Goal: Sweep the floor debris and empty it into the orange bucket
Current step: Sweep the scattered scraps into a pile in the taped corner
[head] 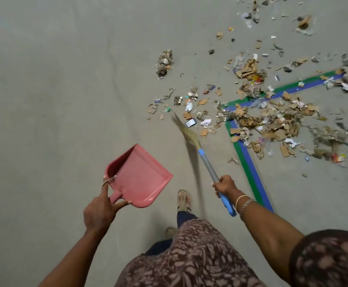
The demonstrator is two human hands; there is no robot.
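My right hand grips the grass broom, my left hand pinches the empty pink dustpan; sweeping looks barely begun, so next I gather the scattered debris.

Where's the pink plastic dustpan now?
Head view, lower centre-left: the pink plastic dustpan is held by its handle in the left hand, left of the blue-handled grass broom.
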